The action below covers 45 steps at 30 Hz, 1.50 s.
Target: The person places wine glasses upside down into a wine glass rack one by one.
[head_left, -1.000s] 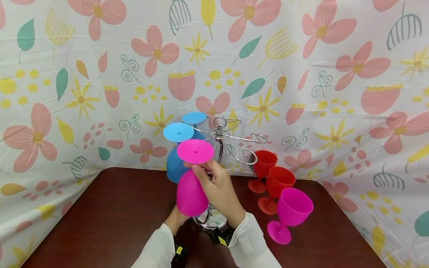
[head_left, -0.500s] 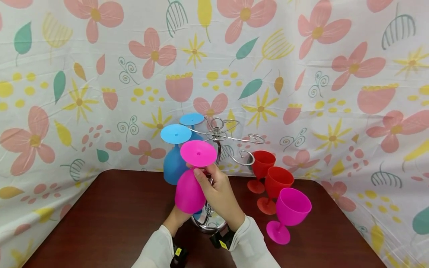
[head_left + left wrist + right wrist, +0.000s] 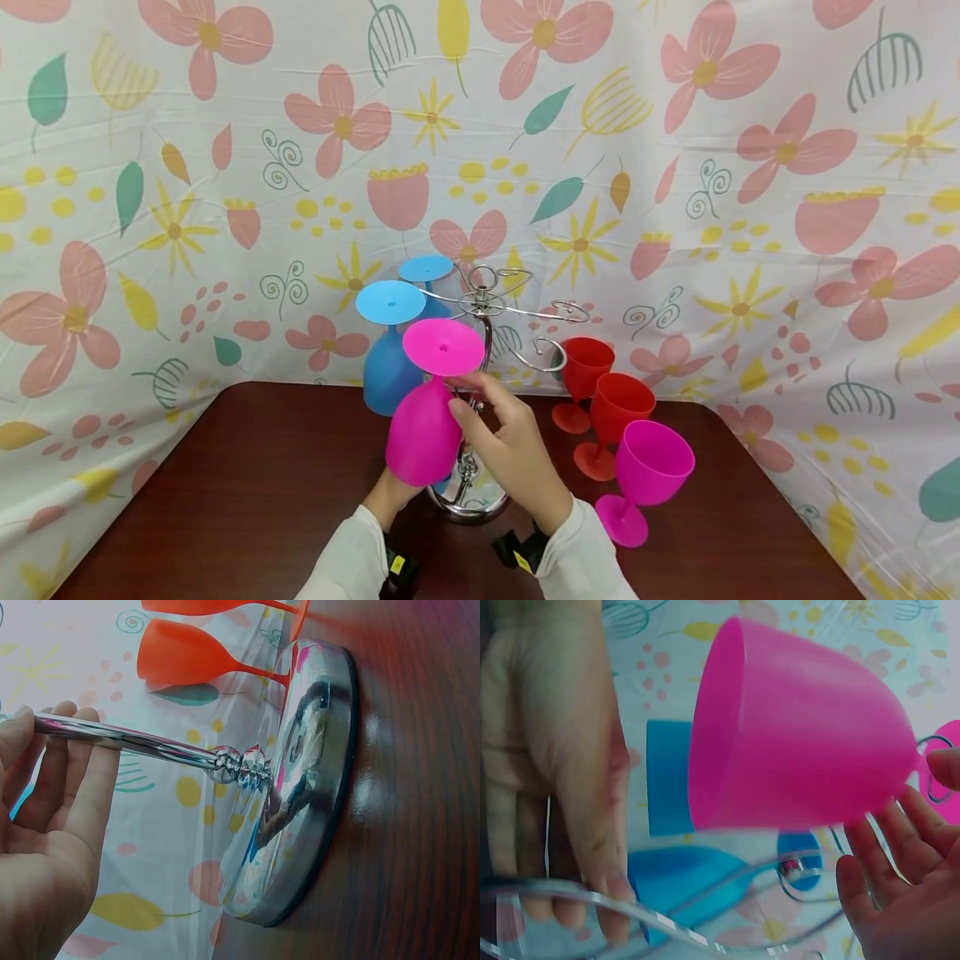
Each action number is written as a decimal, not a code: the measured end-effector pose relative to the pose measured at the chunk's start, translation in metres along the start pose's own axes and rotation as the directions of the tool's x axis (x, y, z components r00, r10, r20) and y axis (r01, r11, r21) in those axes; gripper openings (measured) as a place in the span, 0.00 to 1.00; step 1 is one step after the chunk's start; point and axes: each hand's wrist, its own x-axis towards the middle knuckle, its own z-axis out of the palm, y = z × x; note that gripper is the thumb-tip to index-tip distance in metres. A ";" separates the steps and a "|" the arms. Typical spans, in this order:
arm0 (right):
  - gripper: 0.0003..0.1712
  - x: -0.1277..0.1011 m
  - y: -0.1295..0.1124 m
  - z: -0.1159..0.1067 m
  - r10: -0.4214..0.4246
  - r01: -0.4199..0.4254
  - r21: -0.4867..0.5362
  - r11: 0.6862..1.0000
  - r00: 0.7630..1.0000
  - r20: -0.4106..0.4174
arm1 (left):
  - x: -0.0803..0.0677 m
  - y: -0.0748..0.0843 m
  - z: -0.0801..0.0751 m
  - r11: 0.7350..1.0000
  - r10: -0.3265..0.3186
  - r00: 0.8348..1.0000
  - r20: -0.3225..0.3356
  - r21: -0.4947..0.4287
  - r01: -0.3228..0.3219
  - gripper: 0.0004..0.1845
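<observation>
A pink goblet (image 3: pixel 423 437) hangs upside down, slightly tilted, from a curled hook of the chrome wire goblet rack (image 3: pixel 471 510). Beside its stem is my right hand (image 3: pixel 516 442), thumb and fingers spread loosely off it; in the right wrist view, the fingertips (image 3: pixel 906 806) lie right by the bowl's narrow end. My left hand (image 3: pixel 56 832) grips the rack's pole (image 3: pixel 150 747) between thumb and fingers, mostly hidden behind the pink goblet in the head view. Two blue goblets (image 3: pixel 392 379) hang upside down behind it on the left.
To the right of the rack, two red goblets (image 3: pixel 622 406) and another pink goblet (image 3: pixel 655 462) stand upright on the dark wooden table (image 3: pixel 225 500). Curled wire arms (image 3: pixel 555 312) stick out at the rack's right. A floral cloth (image 3: pixel 300 167) hangs behind.
My right hand has loosened its pinch on the pink goblet's stem and drawn slightly right and down. The goblet now hangs from the hook. My left hand stays at the pole.
</observation>
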 end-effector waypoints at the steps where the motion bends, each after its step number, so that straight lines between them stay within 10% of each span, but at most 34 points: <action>1: 0.20 -0.003 0.001 -0.004 -0.016 0.016 -0.011 1.000 1.000 -0.003 | 0.001 0.000 0.000 0.998 0.010 0.999 0.033 -0.070 -0.008 0.30; 6: 0.23 -0.019 0.001 -0.027 -0.043 0.041 -0.125 0.991 0.999 -0.011 | 0.005 -0.001 -0.002 0.946 -0.109 0.987 0.116 -0.293 0.139 0.25; 11: 0.27 -0.032 -0.003 -0.053 -0.012 0.022 -0.331 0.943 0.999 0.031 | 0.005 -0.002 -0.005 0.946 -0.223 0.972 0.069 -0.225 0.233 0.22; 14: 0.31 -0.040 -0.004 -0.067 0.023 -0.003 -0.471 0.882 0.999 0.035 | 0.005 -0.005 -0.006 0.940 -0.197 0.976 0.096 -0.265 0.216 0.25; 21: 0.34 -0.047 0.001 -0.100 -0.002 -0.020 -0.638 0.769 0.999 -0.034 | 0.004 -0.016 -0.010 0.835 -0.122 0.970 0.209 -0.507 0.214 0.26; 28: 0.37 -0.056 0.012 -0.137 0.100 -0.182 -0.740 0.648 0.983 -0.154 | 0.006 -0.005 -0.004 0.931 -0.201 0.973 0.113 -0.288 0.225 0.38; 39: 0.58 -0.068 0.033 -0.176 0.494 -0.413 -0.803 0.429 0.852 -0.174 | 0.006 -0.007 -0.007 0.883 -0.161 0.969 0.187 -0.412 0.227 0.23; 45: 0.60 -0.070 0.041 -0.176 0.562 -0.435 -0.797 0.419 0.814 -0.149 | 0.006 -0.004 -0.004 0.901 -0.190 0.972 0.141 -0.368 0.230 0.34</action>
